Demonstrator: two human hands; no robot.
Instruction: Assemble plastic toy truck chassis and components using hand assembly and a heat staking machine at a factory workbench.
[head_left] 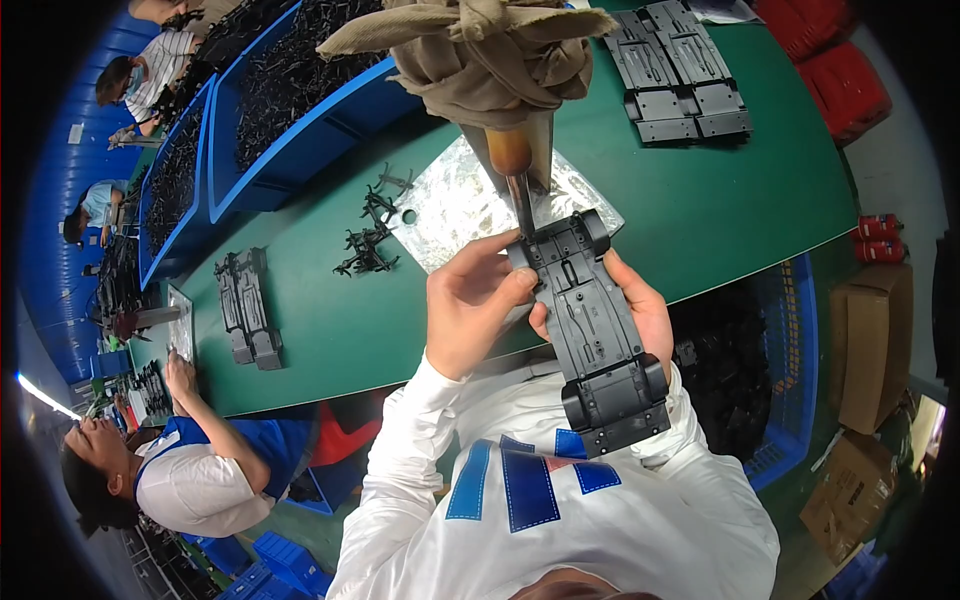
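The left hand [468, 305] pinches the black chassis [597, 325] by its left edge near the far end while the right hand [645, 318] clasps its right edge, holding it across the green table's [335, 325] near edge, below the driver [509, 152].

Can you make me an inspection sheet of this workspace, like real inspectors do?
Surface: green table, with a shiny silver plate on it.
Job's things: long black plastic part; a tool's metal shaft at its upper left corner, contact unclear.
Clutter: small black pieces lying loose; blue bin heaped with black pieces.
Hands: left hand and right hand hold the part's sides.
Cables: nothing seen.
Surroundings: co-worker at left; cardboard box at right.
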